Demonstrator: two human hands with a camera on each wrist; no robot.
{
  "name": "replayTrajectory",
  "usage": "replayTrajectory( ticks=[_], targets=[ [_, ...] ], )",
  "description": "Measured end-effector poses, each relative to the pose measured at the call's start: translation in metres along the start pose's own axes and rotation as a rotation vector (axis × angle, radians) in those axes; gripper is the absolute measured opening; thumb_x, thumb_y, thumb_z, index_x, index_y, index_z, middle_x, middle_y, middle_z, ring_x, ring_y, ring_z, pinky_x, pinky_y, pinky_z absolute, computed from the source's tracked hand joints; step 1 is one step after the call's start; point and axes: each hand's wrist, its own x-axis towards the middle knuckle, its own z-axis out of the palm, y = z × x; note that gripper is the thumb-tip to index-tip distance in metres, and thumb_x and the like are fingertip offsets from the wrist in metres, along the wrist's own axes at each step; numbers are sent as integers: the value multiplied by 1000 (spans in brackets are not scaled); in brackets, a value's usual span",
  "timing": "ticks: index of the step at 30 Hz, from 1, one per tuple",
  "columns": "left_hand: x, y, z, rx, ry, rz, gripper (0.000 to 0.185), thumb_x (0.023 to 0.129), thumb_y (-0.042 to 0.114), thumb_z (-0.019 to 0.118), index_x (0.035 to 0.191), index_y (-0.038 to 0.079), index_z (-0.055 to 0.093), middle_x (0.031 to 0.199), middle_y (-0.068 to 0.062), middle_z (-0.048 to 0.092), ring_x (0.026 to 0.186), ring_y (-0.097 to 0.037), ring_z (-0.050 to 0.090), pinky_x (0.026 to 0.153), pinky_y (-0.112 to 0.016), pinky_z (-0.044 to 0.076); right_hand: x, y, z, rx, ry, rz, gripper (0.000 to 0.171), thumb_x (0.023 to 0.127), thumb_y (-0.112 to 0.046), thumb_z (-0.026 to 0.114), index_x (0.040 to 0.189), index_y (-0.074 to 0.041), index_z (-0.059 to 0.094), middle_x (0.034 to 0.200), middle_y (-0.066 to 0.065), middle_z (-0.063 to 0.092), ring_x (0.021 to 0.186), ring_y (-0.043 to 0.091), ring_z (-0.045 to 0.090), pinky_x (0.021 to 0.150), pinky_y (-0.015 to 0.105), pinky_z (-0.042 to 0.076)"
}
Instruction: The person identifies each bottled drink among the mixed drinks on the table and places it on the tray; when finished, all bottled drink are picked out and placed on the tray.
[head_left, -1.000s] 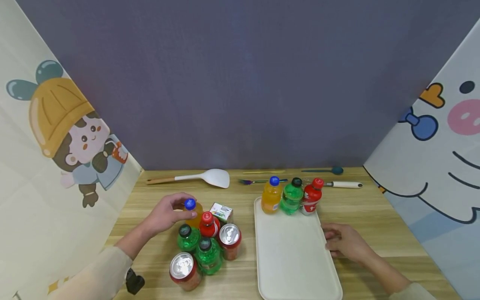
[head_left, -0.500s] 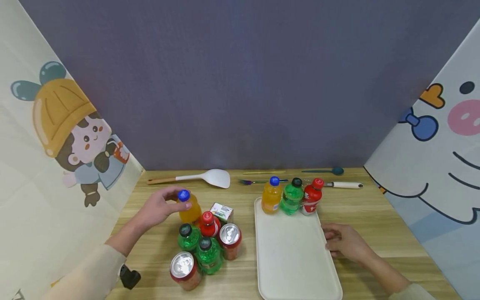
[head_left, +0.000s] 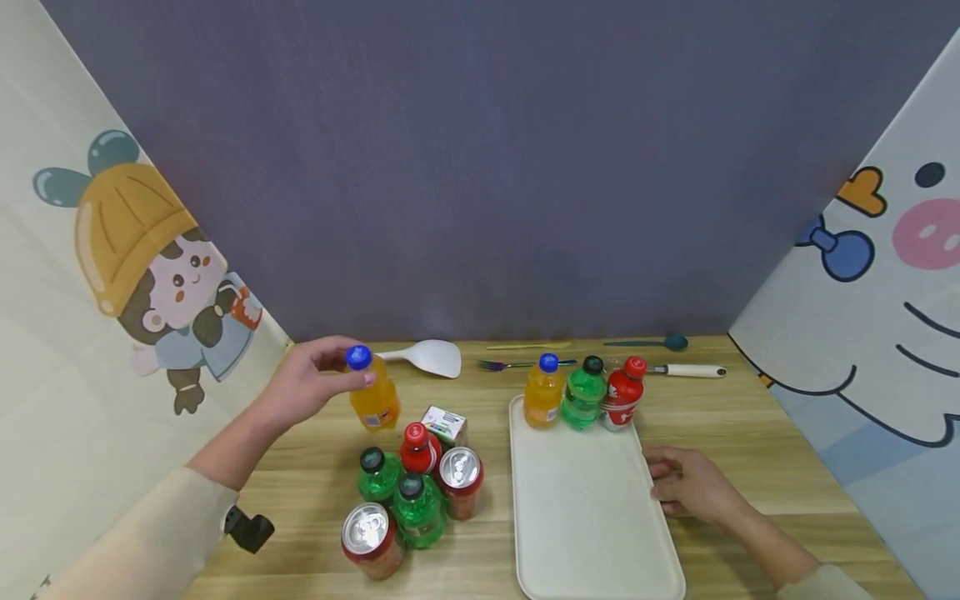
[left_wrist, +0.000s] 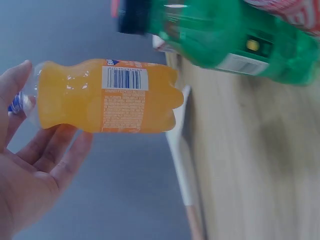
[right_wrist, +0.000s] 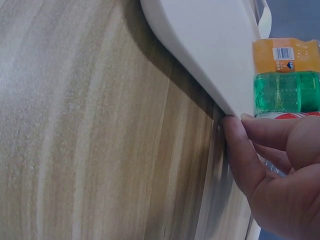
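My left hand point(head_left: 307, 379) grips an orange soda bottle point(head_left: 377, 402) near its blue cap. In the left wrist view the bottle point(left_wrist: 100, 97) is raised off the table, with a barcode on its label. My right hand point(head_left: 693, 487) pinches the right rim of a cream tray point(head_left: 592, 517); in the right wrist view thumb and finger meet at the tray's edge point(right_wrist: 200, 75). At the tray's far end stand another orange soda bottle point(head_left: 543, 396), a green bottle point(head_left: 584, 398) and a red bottle point(head_left: 622, 400).
Left of the tray cluster two green bottles point(head_left: 418, 512), a red-capped bottle point(head_left: 420, 450), two red cans point(head_left: 459, 479) and a small carton point(head_left: 444, 423). Along the back lie a white spatula point(head_left: 435, 358), a fork point(head_left: 517, 364), a dark spoon point(head_left: 675, 342) and a white-handled utensil point(head_left: 693, 370).
My left hand has lifted the orange soda bottle out of the cluster, upward and slightly left, away from the other drinks. The right hand and tray have stayed put.
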Motion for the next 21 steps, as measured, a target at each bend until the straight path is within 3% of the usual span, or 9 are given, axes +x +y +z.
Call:
replayTrajectory(
  ticks=[10,21],
  targets=[
    [19,41,2,-1,-14,14,35,91,35,80,117,15,71,113,-6,71,101,-28,65,87,-38,58,0,1,0,-22,4,-6,63,88,6,72,146,7,48,113,18,63,89,23,67,70,39,63],
    [41,89,34,-76,-72,43,32,90,32,81,115,16,70,111,-5,70,100,-28,64,85,-42,58,-1,0,0,-6,9,7,64,88,6,71,147,7,47,115,18,63,91,23,67,72,39,63]
  ],
)
